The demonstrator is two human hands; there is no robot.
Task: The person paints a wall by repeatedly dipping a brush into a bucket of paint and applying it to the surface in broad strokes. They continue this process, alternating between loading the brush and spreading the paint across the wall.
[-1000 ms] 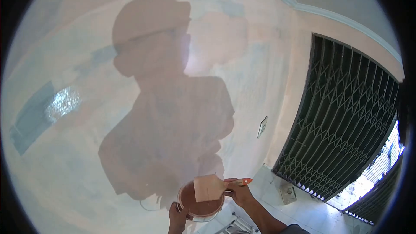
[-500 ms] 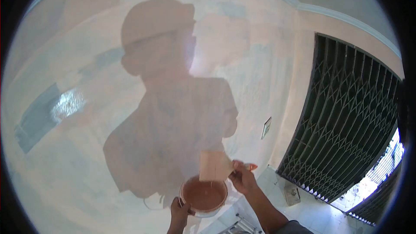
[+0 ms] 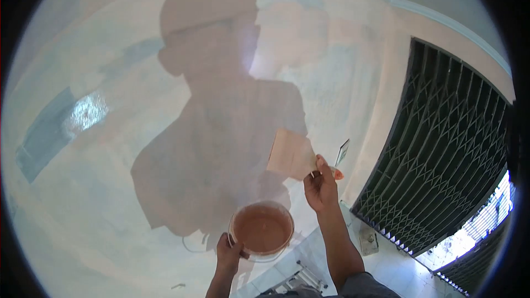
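Note:
My left hand [image 3: 229, 254] grips the rim of a round bucket [image 3: 263, 228] at its left side, with reddish-brown liquid inside. Up and to the right, my right hand [image 3: 322, 186] is closed around the handle of a wide, flat, light-brown brush [image 3: 291, 154]; an orange-red handle end shows past the fingers. The brush is above the bucket and apart from it, in front of the wall. Whether its edge touches the wall I cannot tell.
The pale, patchy wall [image 3: 110, 204] carries a large shadow of a person and a wet grey patch [image 3: 47, 132]. A switch plate [image 3: 342, 152] is right of the brush. Farther right stands a dark folding metal gate [image 3: 436, 154]. A metal ladder-like frame [image 3: 301, 278] lies low.
My right hand has lifted the brush up and to the right, away from the bucket's rim. My left hand still holds the bucket. The view has shifted slightly.

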